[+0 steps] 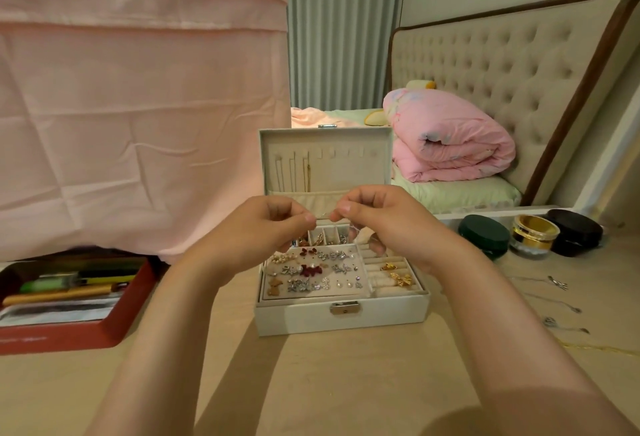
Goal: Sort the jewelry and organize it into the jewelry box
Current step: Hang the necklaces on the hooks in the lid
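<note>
A white jewelry box (301,318) stands open on the beige table, lid upright with thin necklaces hanging inside the lid (346,172). Its tray holds several earrings (311,271) and, on the right, gold bow pieces (400,278) in ring rolls. Above the box, my left hand (273,224) and my right hand (377,217) pinch the two ends of a thin chain (323,215) between thumbs and fingers. A clear loop of it hangs under my right hand.
Loose silver chains (557,285) and a gold chain (602,349) lie on the table at the right. Behind them stand a green jar (485,233), a gold-lidded jar (535,233) and a black case (575,231). A red tray (114,324) of pens sits left.
</note>
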Demonstrator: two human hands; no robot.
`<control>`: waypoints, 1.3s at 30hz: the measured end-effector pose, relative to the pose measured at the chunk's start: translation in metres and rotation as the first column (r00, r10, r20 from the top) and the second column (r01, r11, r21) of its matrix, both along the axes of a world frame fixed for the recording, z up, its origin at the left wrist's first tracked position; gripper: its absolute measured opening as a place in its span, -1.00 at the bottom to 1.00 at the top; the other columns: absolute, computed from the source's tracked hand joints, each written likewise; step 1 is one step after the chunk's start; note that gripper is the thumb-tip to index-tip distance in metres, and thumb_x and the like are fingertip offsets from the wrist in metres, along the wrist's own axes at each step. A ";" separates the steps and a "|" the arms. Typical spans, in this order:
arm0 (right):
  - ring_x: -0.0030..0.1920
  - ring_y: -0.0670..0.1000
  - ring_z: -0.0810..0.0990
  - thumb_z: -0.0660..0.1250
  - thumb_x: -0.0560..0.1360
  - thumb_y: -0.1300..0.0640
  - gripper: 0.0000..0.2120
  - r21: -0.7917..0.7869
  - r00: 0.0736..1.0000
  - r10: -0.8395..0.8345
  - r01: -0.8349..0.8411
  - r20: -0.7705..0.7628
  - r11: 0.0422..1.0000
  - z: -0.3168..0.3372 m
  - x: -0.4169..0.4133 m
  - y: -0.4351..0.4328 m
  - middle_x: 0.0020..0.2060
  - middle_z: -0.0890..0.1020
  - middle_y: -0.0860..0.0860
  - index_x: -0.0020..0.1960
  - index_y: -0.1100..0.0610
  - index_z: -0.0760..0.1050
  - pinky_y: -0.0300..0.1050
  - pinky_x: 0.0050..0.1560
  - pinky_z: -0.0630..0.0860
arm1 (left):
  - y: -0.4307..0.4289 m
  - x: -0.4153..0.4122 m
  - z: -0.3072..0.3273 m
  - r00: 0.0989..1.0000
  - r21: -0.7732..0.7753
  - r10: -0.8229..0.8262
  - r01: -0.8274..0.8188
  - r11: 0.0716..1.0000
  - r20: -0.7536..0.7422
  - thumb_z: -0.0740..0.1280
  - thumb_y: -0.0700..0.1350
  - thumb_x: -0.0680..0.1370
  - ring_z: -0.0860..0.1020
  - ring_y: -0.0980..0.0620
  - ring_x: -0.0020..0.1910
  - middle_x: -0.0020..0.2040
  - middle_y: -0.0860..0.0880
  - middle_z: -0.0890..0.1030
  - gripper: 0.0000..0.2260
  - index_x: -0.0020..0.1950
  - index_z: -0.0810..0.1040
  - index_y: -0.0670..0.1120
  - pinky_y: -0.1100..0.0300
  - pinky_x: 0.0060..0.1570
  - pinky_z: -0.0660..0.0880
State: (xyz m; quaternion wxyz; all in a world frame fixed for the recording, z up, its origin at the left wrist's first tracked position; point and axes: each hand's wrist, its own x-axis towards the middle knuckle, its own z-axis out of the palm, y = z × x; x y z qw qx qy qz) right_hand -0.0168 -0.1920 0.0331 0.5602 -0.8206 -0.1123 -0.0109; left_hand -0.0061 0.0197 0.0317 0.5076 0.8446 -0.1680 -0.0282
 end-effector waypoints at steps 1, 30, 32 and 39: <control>-0.27 -0.08 0.52 0.34 0.62 0.10 -0.85 0.000 1.000 -0.001 0.001 0.012 1.000 0.002 -0.001 0.000 -0.06 0.72 0.07 -0.08 0.08 0.65 -0.24 -0.40 0.40 | 0.001 -0.001 0.001 1.000 0.007 -0.011 0.011 1.000 -0.009 0.35 0.04 0.59 0.46 0.09 -0.31 -0.33 0.00 0.52 -0.74 -0.17 0.60 -0.11 0.14 -0.09 0.45; -0.28 -0.01 0.63 0.23 0.66 0.20 -0.81 0.256 0.995 0.083 -0.094 0.051 0.962 0.010 -0.009 0.017 -0.29 0.64 0.05 -0.08 0.17 0.55 -0.09 -0.07 0.63 | -0.001 -0.003 0.009 0.936 -0.620 -0.322 0.169 0.766 -0.142 0.24 -0.07 0.62 0.34 0.01 -0.40 -0.44 0.01 0.28 -0.76 -0.25 0.39 -0.06 0.16 -0.25 0.39; -0.23 0.02 0.64 0.20 0.67 0.20 -0.80 0.334 0.996 0.085 -0.092 0.036 0.938 0.010 -0.008 0.018 -0.28 0.65 0.06 -0.08 0.15 0.54 -0.04 -0.03 0.61 | 0.005 -0.003 0.010 0.947 -0.560 -0.295 0.176 0.809 -0.130 0.29 -0.06 0.56 0.34 0.01 -0.40 -0.43 0.02 0.28 -0.81 -0.21 0.40 -0.09 0.17 -0.24 0.37; -0.46 0.03 0.36 0.14 0.68 0.18 -0.82 0.583 0.983 0.184 -0.135 -0.026 0.801 0.012 -0.008 0.014 -0.43 0.41 0.04 -0.06 0.16 0.44 -0.02 -0.29 0.51 | 0.032 -0.005 0.012 0.948 -0.192 -0.247 0.209 0.959 -0.202 0.50 0.00 0.43 0.35 0.06 -0.36 -0.35 0.01 0.45 -0.72 0.11 0.68 -0.05 0.21 -0.29 0.37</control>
